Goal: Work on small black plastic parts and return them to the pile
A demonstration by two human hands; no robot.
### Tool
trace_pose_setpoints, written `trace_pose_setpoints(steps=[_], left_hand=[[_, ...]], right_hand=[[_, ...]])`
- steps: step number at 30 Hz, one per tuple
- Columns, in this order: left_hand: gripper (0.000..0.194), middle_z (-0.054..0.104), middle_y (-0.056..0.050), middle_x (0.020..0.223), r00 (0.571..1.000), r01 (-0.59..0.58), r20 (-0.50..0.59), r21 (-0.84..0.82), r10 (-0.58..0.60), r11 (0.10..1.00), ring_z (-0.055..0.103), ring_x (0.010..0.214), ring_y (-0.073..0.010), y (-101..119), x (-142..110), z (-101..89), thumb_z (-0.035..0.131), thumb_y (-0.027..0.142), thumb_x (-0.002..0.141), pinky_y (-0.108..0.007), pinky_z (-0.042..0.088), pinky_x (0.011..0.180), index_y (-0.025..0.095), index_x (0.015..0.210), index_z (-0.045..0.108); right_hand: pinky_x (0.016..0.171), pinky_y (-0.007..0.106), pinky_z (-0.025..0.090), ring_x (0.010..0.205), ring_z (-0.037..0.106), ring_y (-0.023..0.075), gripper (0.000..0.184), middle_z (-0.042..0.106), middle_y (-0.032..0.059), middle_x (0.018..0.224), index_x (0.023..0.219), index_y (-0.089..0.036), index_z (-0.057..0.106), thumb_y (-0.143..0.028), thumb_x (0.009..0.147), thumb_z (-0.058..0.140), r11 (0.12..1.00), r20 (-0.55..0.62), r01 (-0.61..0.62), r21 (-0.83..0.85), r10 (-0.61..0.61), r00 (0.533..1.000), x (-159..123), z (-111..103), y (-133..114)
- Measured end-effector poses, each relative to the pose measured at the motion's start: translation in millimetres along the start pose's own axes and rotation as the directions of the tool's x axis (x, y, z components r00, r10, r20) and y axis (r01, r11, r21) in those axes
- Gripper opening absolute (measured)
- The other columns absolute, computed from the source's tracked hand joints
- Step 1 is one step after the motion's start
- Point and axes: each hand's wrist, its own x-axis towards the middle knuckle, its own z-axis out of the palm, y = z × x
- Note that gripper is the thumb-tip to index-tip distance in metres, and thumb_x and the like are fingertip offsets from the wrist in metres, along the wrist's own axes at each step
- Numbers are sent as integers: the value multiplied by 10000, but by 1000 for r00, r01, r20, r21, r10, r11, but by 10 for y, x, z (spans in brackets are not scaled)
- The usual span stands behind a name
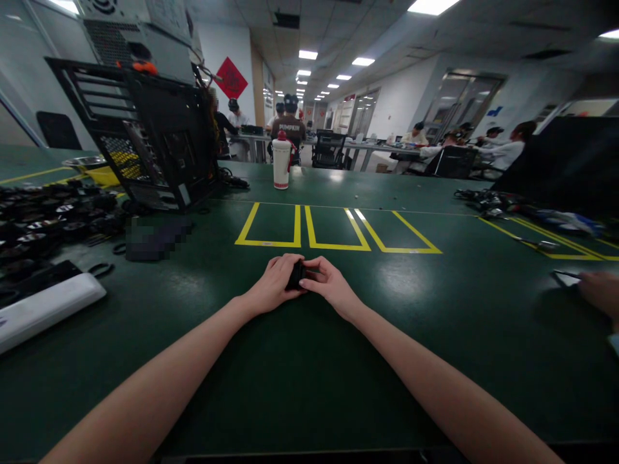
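Observation:
Just in front of the yellow tape frames, both hands meet around a small black object [295, 276] whose kind I cannot make out. My left hand [275, 281] is closed over its left side, fingers on top and thumb at the near edge. From the right, my right hand [331, 285] pinches it between thumb and fingertips. The object is partly hidden by the fingers and sits at or close to the surface of the green table [309, 374].
Yellow tape frames [339, 247] mark the table ahead. Behind them stands a white cup [281, 164]. At left are a black computer case [164, 138], a pile of black parts [53, 216] and a long white object [53, 309]. Another person's hand [602, 293] reaches in at right.

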Motion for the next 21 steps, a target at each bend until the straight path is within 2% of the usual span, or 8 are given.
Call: trace_pose_setpoints(steps=[6,9,12,15,21], left_hand=[[538,425,-82,1140,1000,4,21,-13,-4,1000,402,1089,-216,37,6,-48,563,298,729,-423,267,965,199,1175,280],[535,427,-82,1137,1000,8,23,-16,-7,1000,407,1084,-218,42,6,-57,561,298,731,-426,274,960,200,1176,279],[538,432,-79,1133,1000,6,19,-15,-6,1000,411,1080,-220,35,6,-49,567,292,725,-432,277,956,204,1172,280],[527,434,-78,1131,1000,10,9,-13,-10,1000,412,1079,-219,31,6,-41,568,279,723,-433,275,957,204,1163,289],[548,432,-77,1137,1000,12,12,-26,-12,1000,417,1084,-227,38,11,-41,579,289,714,-454,283,947,217,1170,284]], right_hand=[[856,349,422,954,537,161,192,559,5,948,867,-211,530,-254,690,590,996,-61,43,-73,-47,997,-7,36,-9],[874,363,408,975,524,164,285,551,20,997,947,-216,514,-264,680,601,994,-110,16,-111,-29,993,11,25,2],[870,370,410,979,522,169,323,554,33,1020,983,-208,503,-263,680,601,994,-86,-26,-104,17,996,17,6,14],[867,353,418,987,521,165,298,552,18,1021,949,-212,505,-232,672,610,997,-33,-15,-72,12,999,0,1,10],[841,332,429,939,533,152,171,553,-1,945,869,-214,524,-259,710,567,996,-66,22,-82,-27,997,-24,28,-39]])
